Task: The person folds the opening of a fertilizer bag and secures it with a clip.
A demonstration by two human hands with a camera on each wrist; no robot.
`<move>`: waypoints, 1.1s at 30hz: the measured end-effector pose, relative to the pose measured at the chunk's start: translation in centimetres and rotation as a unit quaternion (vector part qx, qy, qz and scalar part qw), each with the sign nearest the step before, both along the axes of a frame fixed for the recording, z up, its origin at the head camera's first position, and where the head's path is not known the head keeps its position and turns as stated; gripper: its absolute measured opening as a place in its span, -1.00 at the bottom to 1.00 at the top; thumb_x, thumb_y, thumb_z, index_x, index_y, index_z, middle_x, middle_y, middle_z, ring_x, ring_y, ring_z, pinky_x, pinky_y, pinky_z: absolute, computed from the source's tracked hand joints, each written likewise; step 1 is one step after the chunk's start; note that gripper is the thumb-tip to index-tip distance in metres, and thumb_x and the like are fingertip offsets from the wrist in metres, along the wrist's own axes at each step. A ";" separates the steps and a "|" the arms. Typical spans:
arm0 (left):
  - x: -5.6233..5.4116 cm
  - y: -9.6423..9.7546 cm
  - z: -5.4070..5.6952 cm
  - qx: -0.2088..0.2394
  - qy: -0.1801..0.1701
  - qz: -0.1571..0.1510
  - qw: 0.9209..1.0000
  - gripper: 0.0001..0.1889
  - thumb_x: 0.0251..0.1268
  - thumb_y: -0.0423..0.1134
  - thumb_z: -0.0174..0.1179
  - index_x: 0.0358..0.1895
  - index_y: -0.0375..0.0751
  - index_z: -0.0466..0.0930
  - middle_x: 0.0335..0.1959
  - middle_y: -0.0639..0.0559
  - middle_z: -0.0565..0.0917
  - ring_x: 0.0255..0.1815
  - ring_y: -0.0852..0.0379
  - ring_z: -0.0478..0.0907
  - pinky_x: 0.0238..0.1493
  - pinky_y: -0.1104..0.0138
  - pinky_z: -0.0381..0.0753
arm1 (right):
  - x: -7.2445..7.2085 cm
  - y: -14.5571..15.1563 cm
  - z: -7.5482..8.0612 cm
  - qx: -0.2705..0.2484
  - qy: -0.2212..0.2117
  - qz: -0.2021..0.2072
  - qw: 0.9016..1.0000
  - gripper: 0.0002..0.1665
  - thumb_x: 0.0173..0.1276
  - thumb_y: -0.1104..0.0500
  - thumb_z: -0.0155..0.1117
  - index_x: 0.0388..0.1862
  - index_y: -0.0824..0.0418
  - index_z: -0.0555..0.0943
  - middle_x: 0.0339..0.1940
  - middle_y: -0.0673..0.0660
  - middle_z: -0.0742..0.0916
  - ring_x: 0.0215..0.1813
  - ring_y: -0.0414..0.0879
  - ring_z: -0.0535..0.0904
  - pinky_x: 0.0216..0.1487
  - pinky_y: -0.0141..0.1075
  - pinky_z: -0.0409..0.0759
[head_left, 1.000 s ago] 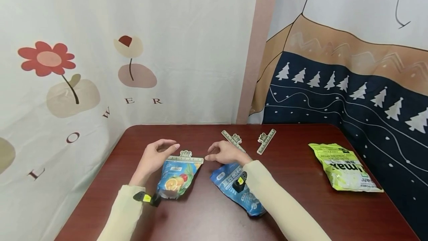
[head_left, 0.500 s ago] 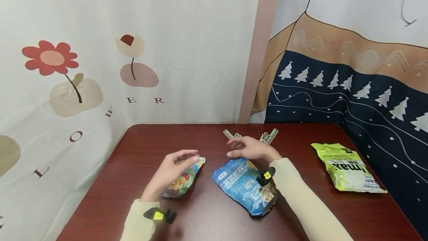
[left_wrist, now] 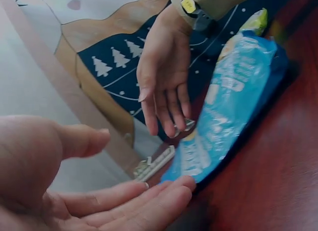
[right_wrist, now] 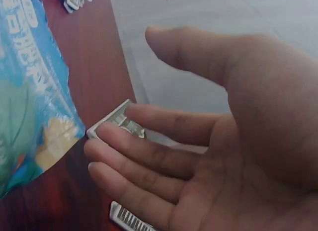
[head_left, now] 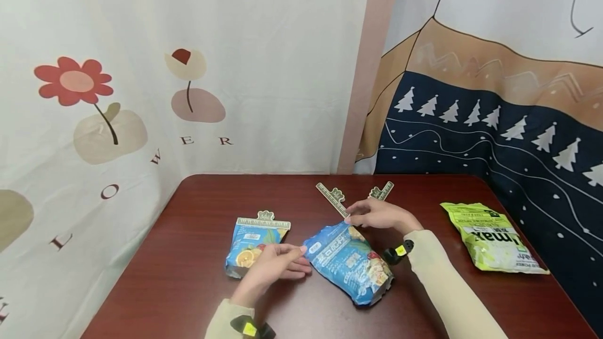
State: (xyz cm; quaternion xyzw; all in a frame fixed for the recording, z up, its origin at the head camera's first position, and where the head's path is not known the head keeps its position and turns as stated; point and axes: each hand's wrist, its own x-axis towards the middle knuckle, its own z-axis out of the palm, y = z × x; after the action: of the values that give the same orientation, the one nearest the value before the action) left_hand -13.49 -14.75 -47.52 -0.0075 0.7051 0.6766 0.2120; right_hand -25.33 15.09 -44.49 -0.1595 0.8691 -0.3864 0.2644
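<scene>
A blue snack bag (head_left: pixel 350 263) lies slanted in the middle of the table, its narrower top end toward the back left. My left hand (head_left: pixel 278 266) is at that bag's left corner, fingers extended and thumb apart in the left wrist view. By the bag's upper right corner is my right hand (head_left: pixel 383 214), its fingers straight and spread from the thumb in the right wrist view. Behind the left hand stands a second blue bag (head_left: pixel 245 242) with fruit pictures, a ruler-patterned clip (head_left: pixel 265 221) across its top. Neither palm holds anything.
Two more ruler-patterned clips lie at the back: one clip (head_left: pixel 332 199) slants behind the middle bag, the other clip (head_left: pixel 382 191) is partly hidden by the right hand. A yellow-green bag (head_left: pixel 494 239) lies near the table's right edge. Printed curtains hang behind the table.
My left hand has left the clipped bag and moved right to the middle bag's left corner. My right hand has moved right, from over the middle bag to its upper right corner.
</scene>
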 end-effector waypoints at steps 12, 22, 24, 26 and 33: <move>0.9 1.5 -2.3 0.021 -0.036 0.021 0.999 -0.62 0.51 -0.28 0.18 -0.03 -0.70 0.58 -0.27 -0.52 0.75 -0.29 -0.17 0.83 -0.23 0.16 0.80 | 0.0 -0.1 -2.2 -0.015 -0.005 -0.053 0.998 -0.56 0.44 0.01 0.34 0.07 0.33 0.72 -0.07 0.14 0.78 -0.14 -0.07 0.72 -0.06 -0.21 0.75; 0.5 2.4 -3.2 0.054 -0.048 0.057 0.996 -0.66 0.52 -0.31 0.15 -0.12 -0.70 0.57 -0.29 -0.53 0.74 -0.33 -0.17 0.83 -0.24 0.15 0.80 | -0.3 -0.7 -2.5 -0.013 -0.007 -0.052 0.999 -0.72 0.46 0.14 0.28 -0.06 0.30 0.78 -0.11 0.14 0.81 -0.17 -0.08 0.75 -0.11 -0.19 0.76; 0.4 2.6 -3.3 0.053 -0.048 0.061 0.996 -0.65 0.53 -0.29 0.15 -0.13 -0.68 0.58 -0.31 -0.51 0.75 -0.36 -0.13 0.83 -0.26 0.16 0.80 | -0.5 -0.7 -2.6 -0.010 -0.010 -0.051 0.999 -0.74 0.47 0.17 0.26 -0.08 0.30 0.78 -0.11 0.14 0.81 -0.18 -0.07 0.76 -0.12 -0.19 0.77; 0.4 2.7 -3.4 0.051 -0.047 0.066 0.995 -0.66 0.53 -0.28 0.15 -0.14 -0.67 0.59 -0.33 -0.49 0.75 -0.38 -0.10 0.83 -0.27 0.17 0.80 | -0.7 -0.8 -2.7 -0.007 -0.009 -0.048 0.999 -0.76 0.47 0.19 0.26 -0.10 0.31 0.78 -0.13 0.15 0.81 -0.20 -0.07 0.76 -0.15 -0.19 0.77; 0.3 3.2 -3.6 0.042 -0.046 0.087 0.994 -0.71 0.50 -0.32 0.18 -0.13 -0.63 0.58 -0.37 -0.45 0.76 -0.43 -0.07 0.82 -0.31 0.18 0.80 | -1.1 -1.2 -2.7 0.006 -0.009 -0.053 0.999 -0.82 0.42 0.21 0.35 -0.19 0.31 0.79 -0.26 0.13 0.80 -0.28 -0.09 0.74 -0.24 -0.21 0.76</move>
State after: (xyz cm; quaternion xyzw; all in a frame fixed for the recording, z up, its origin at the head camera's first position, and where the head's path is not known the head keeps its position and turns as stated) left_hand -13.16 -11.55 -51.16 -0.0915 0.6622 0.7204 0.1848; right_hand -26.45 13.93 -47.22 -0.1080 0.8761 -0.3962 0.2526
